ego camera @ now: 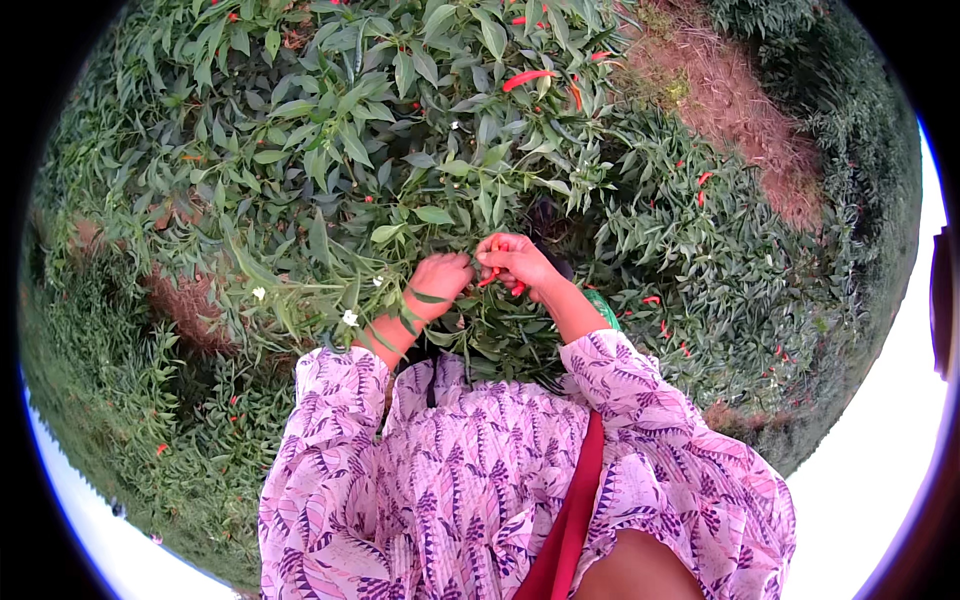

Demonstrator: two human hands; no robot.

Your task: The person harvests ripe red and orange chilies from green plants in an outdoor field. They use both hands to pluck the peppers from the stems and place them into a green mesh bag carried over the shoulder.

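My right hand [523,264] is closed around several red chilli peppers [490,277], whose ends stick out between and below the fingers. My left hand [441,279] is right beside it, the fingertips of the two hands nearly meeting. Its fingers are bent down among the leaves, and whatever they may pinch is hidden. Both hands are over a leafy chilli plant [487,330] close in front of my body. A stem with white flowers [350,318] crosses near my left wrist.
A long red chilli [529,79] hangs farther out among dense foliage. Part of a green object [602,309] shows beside my right forearm. Strips of brown ground with dry straw [720,90] run between the plant rows. A red strap [574,495] crosses my patterned clothing.
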